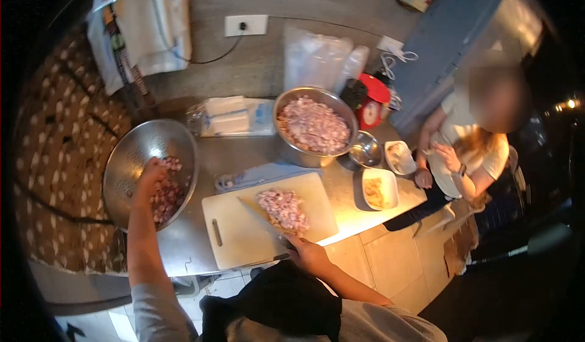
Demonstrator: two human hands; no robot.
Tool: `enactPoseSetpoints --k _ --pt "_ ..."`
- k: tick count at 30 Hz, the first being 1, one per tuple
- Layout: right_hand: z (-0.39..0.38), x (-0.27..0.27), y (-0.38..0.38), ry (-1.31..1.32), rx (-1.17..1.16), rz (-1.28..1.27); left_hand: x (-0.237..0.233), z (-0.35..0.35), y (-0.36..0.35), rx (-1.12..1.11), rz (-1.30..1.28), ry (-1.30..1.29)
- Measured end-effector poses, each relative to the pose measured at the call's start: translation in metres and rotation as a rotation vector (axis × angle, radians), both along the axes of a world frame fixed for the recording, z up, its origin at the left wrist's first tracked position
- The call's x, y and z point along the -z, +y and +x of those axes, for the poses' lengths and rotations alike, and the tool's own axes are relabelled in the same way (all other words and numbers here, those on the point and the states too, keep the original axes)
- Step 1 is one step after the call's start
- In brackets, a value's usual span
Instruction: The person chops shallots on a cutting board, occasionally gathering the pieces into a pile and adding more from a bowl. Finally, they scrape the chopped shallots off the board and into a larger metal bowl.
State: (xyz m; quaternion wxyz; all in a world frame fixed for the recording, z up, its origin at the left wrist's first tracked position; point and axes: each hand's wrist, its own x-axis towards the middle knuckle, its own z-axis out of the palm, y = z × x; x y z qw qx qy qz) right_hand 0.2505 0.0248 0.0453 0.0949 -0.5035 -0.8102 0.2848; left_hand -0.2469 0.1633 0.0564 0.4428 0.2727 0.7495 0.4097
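My left hand [155,172] reaches into a perforated metal colander [131,144] on the left. Its fingers are down among pinkish-purple pieces [166,200] that look like shallots, and they are too small and partly hidden to read. My right hand [309,255] is closed round the handle of a kitchen knife [259,216] at the near edge of a white cutting board [228,244]. The blade lies angled to the left over the board, along a heap of chopped pink and white pieces [284,210].
Behind the board stands a deep metal pot [311,159] full of similar chopped pieces. Right of it are a small metal bowl [365,150], two white containers [379,190] and a red kitchen scale [373,101]. A person [466,153] sits at the table's right end.
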Motion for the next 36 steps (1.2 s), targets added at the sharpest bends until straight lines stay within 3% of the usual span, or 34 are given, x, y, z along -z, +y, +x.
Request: enactPoseSetpoints --k 3,7,12,14,16,19,22,25,31,36 --pt "-0.003 -0.009 -0.001 -0.021 0.015 -0.013 -0.034 0.005 -0.018 -0.009 0.300 -0.424" --pt "-0.001 -0.008 -0.001 0.007 0.011 -0.006 -0.080 0.028 -0.048 -0.118 0.440 -0.502" --pt "0.000 -0.009 0.000 0.001 0.001 -0.005 -0.102 0.079 -0.132 -0.157 0.471 -0.541" --pt "0.000 -0.011 0.000 -0.002 0.003 -0.010 -0.095 0.111 -0.163 -0.224 0.471 -0.573" --pt "-0.001 -0.014 0.002 -0.021 -0.001 -0.022 -0.073 0.123 -0.189 -0.057 0.358 -0.642" --pt "-0.001 -0.010 0.002 -0.048 -0.013 -0.022 -0.011 0.148 -0.203 -0.015 0.184 -0.636" --pt "-0.001 -0.003 0.001 -0.026 -0.025 0.032 0.086 0.141 -0.191 -0.124 0.291 -0.172" --pt "-0.002 -0.007 0.001 -0.035 -0.043 0.051 0.083 0.152 -0.170 -0.052 0.448 1.011" --pt "-0.005 -0.010 -0.002 -0.058 -0.022 0.020 0.063 0.170 -0.137 -0.016 0.034 1.171" --pt "-0.005 -0.007 -0.007 -0.039 -0.008 0.063 0.078 0.158 -0.140 0.001 0.043 1.181"
